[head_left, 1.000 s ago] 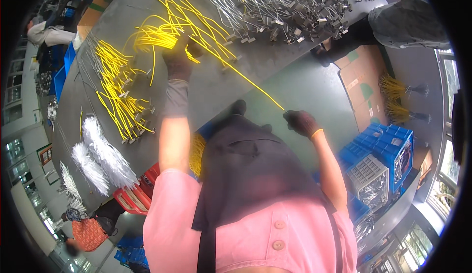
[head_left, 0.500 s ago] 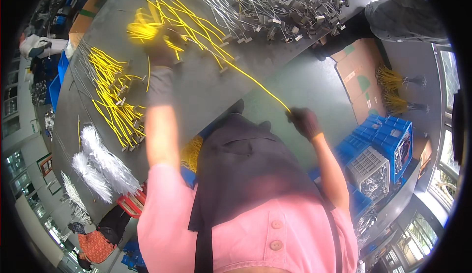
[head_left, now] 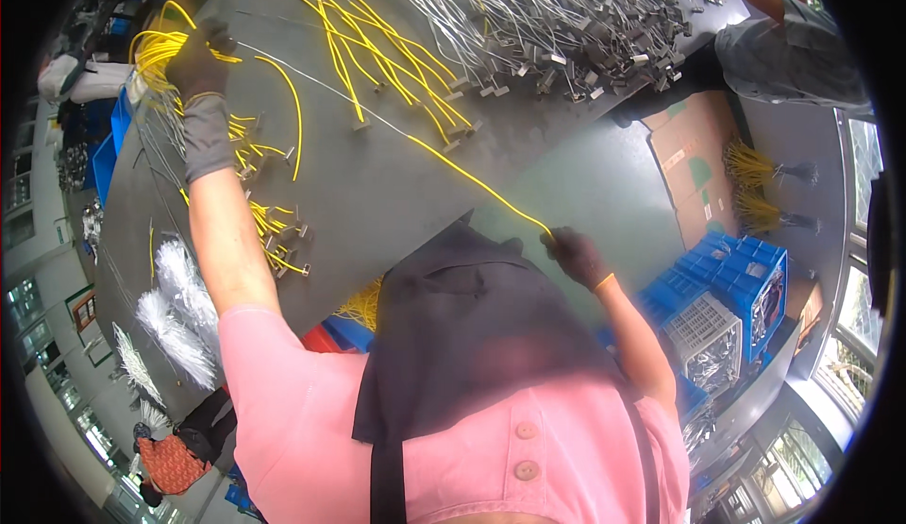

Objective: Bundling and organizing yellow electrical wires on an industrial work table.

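Note:
My left hand (head_left: 200, 63), in a dark glove, is closed round a bundle of yellow cables (head_left: 154, 50) over the far left of the grey table. My right hand (head_left: 578, 258), also gloved, pinches the yellow end of one cable (head_left: 478, 180) out past the table's near edge. That cable stretches up and left, turning silver-white towards my left hand. Under my left forearm lies a pile of yellow cables with metal connectors (head_left: 269, 227), partly hidden by the arm. Further right, loose yellow cables (head_left: 382, 42) lie spread out.
A large heap of silver cables with metal connectors (head_left: 585, 52) covers the far side of the table (head_left: 330, 194). White cable bundles (head_left: 179, 312) lie at the left. Blue crates (head_left: 722, 264) and a cardboard box (head_left: 694, 160) stand right. Another person's arm (head_left: 783, 47) reaches in there.
My left hand has swept left with the yellow bundle, from above the table's middle to its far left. My right hand, still on the cable end, has dropped slightly.

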Demonstrator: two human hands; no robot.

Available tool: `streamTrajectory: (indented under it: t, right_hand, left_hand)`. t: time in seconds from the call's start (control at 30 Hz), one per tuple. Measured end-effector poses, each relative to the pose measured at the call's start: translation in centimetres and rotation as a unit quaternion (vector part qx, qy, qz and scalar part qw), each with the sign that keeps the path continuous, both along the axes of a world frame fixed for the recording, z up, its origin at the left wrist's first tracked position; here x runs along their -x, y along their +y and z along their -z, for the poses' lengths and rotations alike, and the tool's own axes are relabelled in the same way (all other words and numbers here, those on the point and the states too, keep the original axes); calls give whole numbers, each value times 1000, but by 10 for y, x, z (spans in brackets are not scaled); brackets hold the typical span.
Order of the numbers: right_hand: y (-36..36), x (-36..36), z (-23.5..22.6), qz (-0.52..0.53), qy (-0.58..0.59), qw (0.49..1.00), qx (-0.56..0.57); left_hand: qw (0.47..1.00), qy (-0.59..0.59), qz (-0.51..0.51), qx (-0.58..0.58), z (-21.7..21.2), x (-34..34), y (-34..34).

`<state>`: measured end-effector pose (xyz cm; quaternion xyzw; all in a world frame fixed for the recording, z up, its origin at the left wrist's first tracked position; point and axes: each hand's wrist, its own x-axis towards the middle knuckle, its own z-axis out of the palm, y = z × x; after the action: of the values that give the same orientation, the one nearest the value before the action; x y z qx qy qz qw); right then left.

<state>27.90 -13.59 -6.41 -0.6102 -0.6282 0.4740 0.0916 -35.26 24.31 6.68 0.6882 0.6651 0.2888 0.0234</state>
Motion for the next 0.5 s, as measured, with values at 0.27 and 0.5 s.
streamTrajectory:
  t: [0.27,0.5]
  right_hand:
    - [46,56,12,-21,-48,994,98]
    - [181,139,-47,-16,10,990,-141]
  left_hand:
    - [897,-422,-118,55,-29,12,22]
    - [827,-532,-147,104,3,67,33]
